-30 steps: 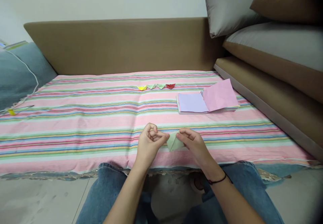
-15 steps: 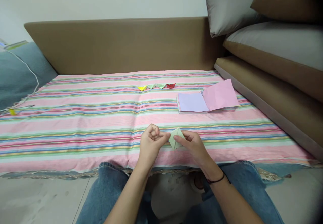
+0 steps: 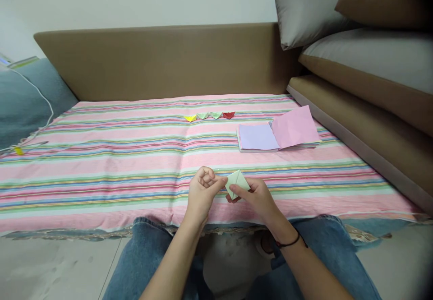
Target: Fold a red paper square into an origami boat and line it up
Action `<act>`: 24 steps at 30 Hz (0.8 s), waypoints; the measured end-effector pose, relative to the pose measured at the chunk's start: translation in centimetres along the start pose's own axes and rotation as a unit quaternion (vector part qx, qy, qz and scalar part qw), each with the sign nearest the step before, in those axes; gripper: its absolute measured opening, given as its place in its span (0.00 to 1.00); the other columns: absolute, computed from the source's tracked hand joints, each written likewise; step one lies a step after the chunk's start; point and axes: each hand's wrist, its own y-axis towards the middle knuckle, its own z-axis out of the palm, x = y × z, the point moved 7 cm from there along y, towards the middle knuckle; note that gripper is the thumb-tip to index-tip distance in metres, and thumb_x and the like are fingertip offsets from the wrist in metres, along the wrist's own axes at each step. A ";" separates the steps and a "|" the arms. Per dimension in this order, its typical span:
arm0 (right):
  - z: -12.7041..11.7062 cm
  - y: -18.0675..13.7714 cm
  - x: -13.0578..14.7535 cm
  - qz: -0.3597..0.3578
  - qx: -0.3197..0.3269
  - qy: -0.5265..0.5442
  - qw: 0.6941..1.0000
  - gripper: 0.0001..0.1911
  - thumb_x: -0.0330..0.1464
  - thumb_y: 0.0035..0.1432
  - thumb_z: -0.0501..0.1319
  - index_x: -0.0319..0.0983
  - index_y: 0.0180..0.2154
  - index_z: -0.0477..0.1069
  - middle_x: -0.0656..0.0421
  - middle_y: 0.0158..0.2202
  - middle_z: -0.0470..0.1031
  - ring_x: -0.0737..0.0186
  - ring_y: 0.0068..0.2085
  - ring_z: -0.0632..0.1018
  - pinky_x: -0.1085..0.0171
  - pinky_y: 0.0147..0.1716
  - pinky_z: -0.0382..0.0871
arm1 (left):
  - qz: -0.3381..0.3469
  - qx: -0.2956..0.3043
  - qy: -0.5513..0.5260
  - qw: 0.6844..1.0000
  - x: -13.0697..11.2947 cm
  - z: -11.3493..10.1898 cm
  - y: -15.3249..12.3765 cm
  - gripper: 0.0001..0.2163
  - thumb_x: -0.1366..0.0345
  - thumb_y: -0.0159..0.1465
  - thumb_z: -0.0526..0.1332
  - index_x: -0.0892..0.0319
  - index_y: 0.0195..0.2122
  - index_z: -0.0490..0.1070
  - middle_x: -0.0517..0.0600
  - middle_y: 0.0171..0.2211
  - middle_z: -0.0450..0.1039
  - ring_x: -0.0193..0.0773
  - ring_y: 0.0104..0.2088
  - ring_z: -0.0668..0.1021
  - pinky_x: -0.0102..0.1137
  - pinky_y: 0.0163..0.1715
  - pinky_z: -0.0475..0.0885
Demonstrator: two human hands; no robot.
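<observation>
Between my hands is a small pale green folded paper (image 3: 239, 179), diamond-shaped with a crease running down its middle. My left hand (image 3: 202, 192) pinches its left corner between thumb and index finger, the other fingers curled in. From the right, my right hand (image 3: 260, 196) grips it, thumb flat on the front and fingertips showing beneath the lower edge. Farther back on the cloth stands a row of little folded paper boats: a yellow one (image 3: 190, 118), two pale green ones (image 3: 215, 115) and a red one (image 3: 229, 115).
A pad of coloured paper (image 3: 257, 137) lies open on the striped cloth (image 3: 142, 164), its pink sheet (image 3: 296, 127) turned to the right. Stacked cushions (image 3: 365, 65) border the right side. A brown backrest (image 3: 162, 63) runs along the back; a white cable (image 3: 43, 96) lies at left.
The folded paper has turned slightly in my hands. My right thumb has slid a little left and down across it, and more fingertips of that hand now show below the paper.
</observation>
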 end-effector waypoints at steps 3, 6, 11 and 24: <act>-0.2 -0.1 0.4 -0.024 -0.021 -0.014 0.999 0.13 0.39 0.51 0.64 0.35 0.23 0.75 0.56 0.21 0.76 0.62 0.24 0.75 0.64 0.25 0.71 | -0.001 -0.002 -0.002 1.000 0.0 0.0 -0.1 0.15 0.68 0.49 0.67 0.58 0.27 0.57 0.44 0.21 0.73 0.29 0.23 0.73 0.25 0.28 0.68; -0.3 -0.1 0.1 -0.014 -0.032 -0.003 0.999 0.13 0.39 0.50 0.64 0.35 0.25 0.75 0.57 0.21 0.76 0.62 0.24 0.75 0.64 0.25 0.72 | 0.006 -0.012 -0.009 1.000 0.0 -0.2 -0.2 0.15 0.69 0.50 0.67 0.58 0.27 0.57 0.44 0.22 0.73 0.28 0.23 0.74 0.24 0.29 0.68; 0.6 0.0 -0.8 0.030 0.001 0.026 0.999 0.14 0.41 0.49 0.65 0.35 0.26 0.76 0.56 0.22 0.77 0.62 0.25 0.77 0.64 0.27 0.73 | 0.022 -0.044 -0.020 0.999 0.1 -0.7 0.0 0.15 0.69 0.50 0.67 0.58 0.26 0.56 0.42 0.20 0.71 0.27 0.22 0.73 0.22 0.27 0.66; -1.1 -0.1 0.1 -0.034 -0.106 -0.009 0.994 0.13 0.40 0.52 0.62 0.38 0.22 0.69 0.61 0.19 0.71 0.65 0.24 0.73 0.67 0.27 0.69 | -0.002 -0.003 0.028 1.000 -0.4 -0.3 0.1 0.18 0.70 0.47 0.68 0.57 0.29 0.56 0.39 0.17 0.69 0.27 0.19 0.70 0.23 0.26 0.65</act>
